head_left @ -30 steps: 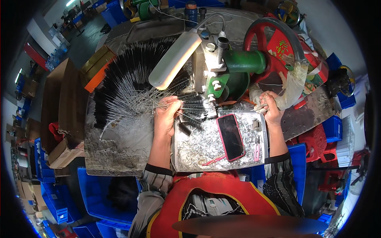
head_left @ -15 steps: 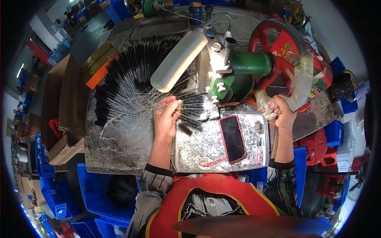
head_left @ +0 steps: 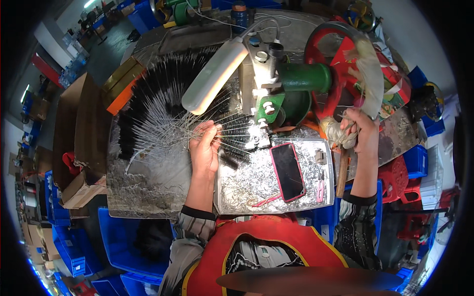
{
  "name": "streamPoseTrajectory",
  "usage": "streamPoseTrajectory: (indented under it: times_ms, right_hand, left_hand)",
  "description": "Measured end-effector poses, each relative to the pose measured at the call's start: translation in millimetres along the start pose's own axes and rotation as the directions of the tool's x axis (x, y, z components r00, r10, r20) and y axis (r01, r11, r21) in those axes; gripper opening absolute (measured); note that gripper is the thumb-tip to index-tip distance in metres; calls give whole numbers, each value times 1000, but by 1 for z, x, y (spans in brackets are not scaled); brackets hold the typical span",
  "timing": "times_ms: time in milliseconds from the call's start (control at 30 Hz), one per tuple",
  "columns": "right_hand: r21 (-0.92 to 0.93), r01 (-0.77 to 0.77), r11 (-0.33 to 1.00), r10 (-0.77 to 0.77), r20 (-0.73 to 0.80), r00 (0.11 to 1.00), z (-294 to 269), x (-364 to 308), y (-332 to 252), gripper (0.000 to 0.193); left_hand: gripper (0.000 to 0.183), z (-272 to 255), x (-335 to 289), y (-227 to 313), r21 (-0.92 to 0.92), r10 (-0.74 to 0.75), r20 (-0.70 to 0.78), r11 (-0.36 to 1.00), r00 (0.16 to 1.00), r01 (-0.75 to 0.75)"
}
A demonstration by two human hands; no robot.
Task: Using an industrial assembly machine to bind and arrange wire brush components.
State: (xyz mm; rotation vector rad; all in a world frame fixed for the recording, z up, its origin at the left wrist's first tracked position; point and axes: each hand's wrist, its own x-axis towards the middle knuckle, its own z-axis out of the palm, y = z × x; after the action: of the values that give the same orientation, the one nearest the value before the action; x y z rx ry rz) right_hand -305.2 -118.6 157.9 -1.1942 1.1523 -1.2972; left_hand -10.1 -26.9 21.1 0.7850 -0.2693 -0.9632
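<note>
My left hand (head_left: 204,148) pinches several thin wire-stemmed brushes (head_left: 234,132). Their black bristled ends fan out to the right, against the lit metal front of a green hand-wheel press (head_left: 268,109). Behind that hand lies a large heap of similar black brushes (head_left: 163,93), wire stems pointing toward me. My right hand (head_left: 363,132) is closed round the cloth-wrapped grip (head_left: 340,132) on the rim of the red wheel (head_left: 312,54). A long white lamp (head_left: 215,76) hangs over the brushes and hides part of the heap.
Below the press, a shallow tray (head_left: 237,197) littered with metal bits holds a red-cased phone (head_left: 288,172) and a pink cutter (head_left: 320,190). A wooden stick (head_left: 342,172) stands by its right side. Cardboard boxes (head_left: 74,133) are at left, blue bins (head_left: 133,246) below the table.
My right hand has moved right and slightly up, and the wheel with its wrapped rim has turned. More of the wooden stick shows. My left hand stays nearly in place with the brushes.
</note>
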Motion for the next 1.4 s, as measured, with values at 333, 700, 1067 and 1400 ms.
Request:
streamPoseTrajectory:
  times_ms: [333,700,1067,1400]
  right_hand:
    - [-4,55,998,-55,4,998,-5,2,22,11]
    - [45,80,996,-81,16,997,-7,3,30,9]
    - [-22,-20,1000,22,103,994,-8,10,0,15]
    - [89,277,957,-284,75,956,-6,10,83,11]
  left_hand:
    - [13,2,1,1,3,-21,-14,1000,1000,21]
    - [14,3,1,0,-5,-11,-38,1000,999,10]
    - [16,4,2,0,27,-17,-29,999,999,18]
    - [15,5,4,-1,-3,9,-24,1000,1000,-9]
